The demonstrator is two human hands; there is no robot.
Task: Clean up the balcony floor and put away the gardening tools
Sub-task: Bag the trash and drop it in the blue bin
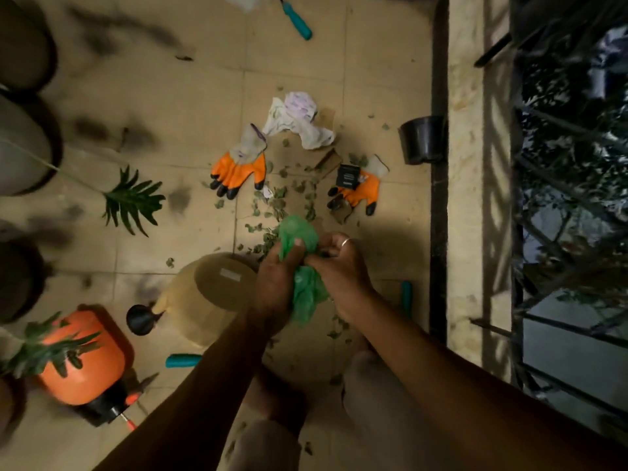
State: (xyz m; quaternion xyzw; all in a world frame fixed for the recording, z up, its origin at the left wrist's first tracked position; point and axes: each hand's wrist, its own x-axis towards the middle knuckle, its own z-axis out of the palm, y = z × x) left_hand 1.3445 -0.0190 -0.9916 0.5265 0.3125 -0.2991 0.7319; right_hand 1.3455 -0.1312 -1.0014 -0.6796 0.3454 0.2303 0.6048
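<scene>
I look straight down at the tiled balcony floor (176, 107). A crumpled green plastic bag (299, 232) is gripped by my left hand (277, 283) and my right hand (339, 266), which pinch its folds between them above the floor. Dry leaf litter (282, 198) is scattered just beyond the bag. Two orange work gloves lie past the litter, one glove (238, 168) on the left and another glove (360, 190) on the right with a small black box (347, 176) on it. Teal tool handles lie at the top (297, 20), at the lower left (183, 360) and by my right wrist (406, 297).
A white cloth (299, 120) lies beyond the gloves. A black pot (423, 139) stands by the parapet (465, 164), with railings beyond. A beige watering can (204, 297), an orange sprayer (85, 355), pruners (139, 392) and potted plants (132, 198) fill the left side.
</scene>
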